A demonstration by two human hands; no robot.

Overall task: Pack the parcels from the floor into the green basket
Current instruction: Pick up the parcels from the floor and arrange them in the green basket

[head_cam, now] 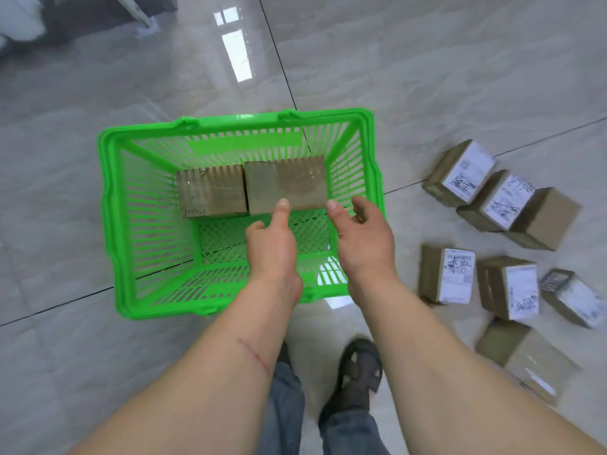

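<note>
- The left hand (272, 241) reaches into the green basket (111, 205), forefinger straight and its tip at the near top edge of the right-hand parcel (285, 185); the other fingers are curled under and hidden, so I cannot tell whether they touch anything
- The right hand (363, 234) hovers beside it with fingers loosely spread, holding nothing, the thumb tip just at the same parcel's near right corner; whether it makes contact is unclear
- That parcel is a plain brown cardboard box with a dull, slightly scuffed top, standing against the basket's far wall
- A second, smaller brown parcel (212, 195) sits touching its left side, its far edge striped by the wall's slats
- The basket is bright green moulded plastic, rectangular, with vertical slatted walls, a lattice floor and a thick rolled rim; part of its near wall is hidden behind the forearms
- It stands on a glossy pale tiled floor (427, 77) with dark grout lines and window glare
- To the right on the floor lie the remaining parcels (499, 287): cardboard cubes, several with white printed labels whose text is blurred and unreadable; the nearest is partly cut off by the right forearm
- A dark sandal (359, 372) and grey trouser legs show between the arms
</note>
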